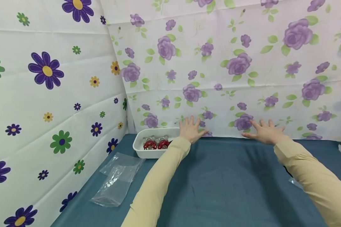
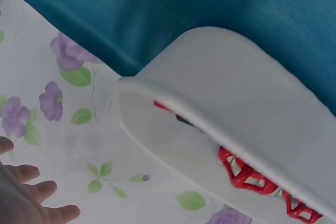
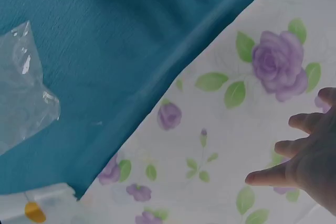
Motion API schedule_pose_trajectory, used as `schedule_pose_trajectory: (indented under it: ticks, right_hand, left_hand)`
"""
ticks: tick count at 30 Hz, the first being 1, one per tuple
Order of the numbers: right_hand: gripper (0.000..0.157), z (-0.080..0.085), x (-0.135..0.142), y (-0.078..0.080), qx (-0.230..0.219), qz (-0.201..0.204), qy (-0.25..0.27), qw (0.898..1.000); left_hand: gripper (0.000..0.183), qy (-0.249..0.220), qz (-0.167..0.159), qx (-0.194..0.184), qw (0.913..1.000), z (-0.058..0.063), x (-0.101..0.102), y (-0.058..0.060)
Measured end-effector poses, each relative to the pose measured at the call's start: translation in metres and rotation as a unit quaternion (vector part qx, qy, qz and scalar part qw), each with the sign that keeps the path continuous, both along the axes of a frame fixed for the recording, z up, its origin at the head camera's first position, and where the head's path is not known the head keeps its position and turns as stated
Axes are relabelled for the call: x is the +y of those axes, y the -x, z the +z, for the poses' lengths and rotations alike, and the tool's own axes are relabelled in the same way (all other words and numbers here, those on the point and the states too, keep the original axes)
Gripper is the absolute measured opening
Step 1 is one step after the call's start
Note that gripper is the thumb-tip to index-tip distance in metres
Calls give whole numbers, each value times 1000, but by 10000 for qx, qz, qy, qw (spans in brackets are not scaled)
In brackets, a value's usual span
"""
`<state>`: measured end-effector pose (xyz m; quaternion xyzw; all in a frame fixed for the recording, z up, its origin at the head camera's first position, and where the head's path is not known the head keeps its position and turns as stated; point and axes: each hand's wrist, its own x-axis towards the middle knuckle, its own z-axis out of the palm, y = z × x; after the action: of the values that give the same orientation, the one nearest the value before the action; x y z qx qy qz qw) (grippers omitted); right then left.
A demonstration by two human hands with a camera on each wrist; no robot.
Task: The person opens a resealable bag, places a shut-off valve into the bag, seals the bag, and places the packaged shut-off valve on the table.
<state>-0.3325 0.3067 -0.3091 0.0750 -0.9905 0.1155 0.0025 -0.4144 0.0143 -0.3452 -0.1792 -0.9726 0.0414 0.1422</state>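
Note:
My left hand is held up with its fingers spread, at the right end of a white plastic tub. It holds nothing. Inside the tub sit red-handled metal parts, whose exact kind I cannot tell; the left wrist view shows their red handles past the rim. My right hand is also raised with spread fingers, above the table's back edge and in front of the flowered curtain. Nothing is in it. In the right wrist view its fingers stand apart against the curtain.
A blue-green cloth covers the table. A clear plastic bag lies at the left, and another clear bag lies on the right, partly behind the right sleeve in the head view. Flowered curtains close off the back and left.

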Motion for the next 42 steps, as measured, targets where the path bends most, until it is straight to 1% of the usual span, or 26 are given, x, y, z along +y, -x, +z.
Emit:
schedule_pose_trajectory:
  ticks: [4, 6, 10, 14, 17, 21, 22, 24, 26, 28, 30, 35, 36, 42]
  right_hand:
    - [97, -9, 3, -4, -16, 87, 50, 9999]
    - [97, -14, 6, -7, -48, 91, 89, 9999]
    - [97, -18, 9, -9, -59, 97, 169, 9998]
    - [96, -19, 9, -10, -23, 94, 134, 9999]
    - [95, -20, 7, -12, 129, 177, 30, 9998]
    - [92, -21, 8, -21, 453, 421, -103, 9980]
    - [92, -21, 9, -23, 540, 482, -110, 9973]
    - [92, -22, 14, -28, 647, 558, -75, 9963]
    - [92, -23, 21, -31, 706, 574, -40, 9958]
    - [93, -25, 28, -33, 649, 527, 35, 9965]
    - [94, -29, 36, -36, 584, 469, 31, 9972]
    - [94, -38, 53, -44, 461, 418, 5, 9981]
    - [94, -39, 55, -46, 443, 405, 12, 9982]
    - [96, -46, 69, -55, 335, 365, 163, 9986]
  left_hand:
    - [76, -102, -100, -223, 9996, -7, -6, -3]
    - [75, -209, -89, -295, 9993, -11, -9, -2]
    - [74, -364, -33, -265, 9990, -16, -15, 1]
    - [74, -443, -93, -239, 9987, -16, -20, 1]
    - [74, -515, -341, -209, 9979, -15, -24, -5]
    - [73, -728, -917, -145, 9930, -14, -36, -16]
    - [73, -773, -1015, -136, 9917, -14, -41, -18]
    - [72, -888, -1094, -160, 9899, -15, -51, -20]
    - [71, -986, -1070, -195, 9892, -17, -62, -19]
    - [71, -982, -956, -238, 9903, -19, -72, -19]
    - [71, -1029, -954, -265, 9898, -20, -81, -18]
    - [69, -1188, -1026, -188, 9874, -15, -98, -18]
    - [68, -1217, -998, -170, 9874, -14, -101, -18]
    - [70, -1521, -886, -297, 9839, -9, -122, -28]
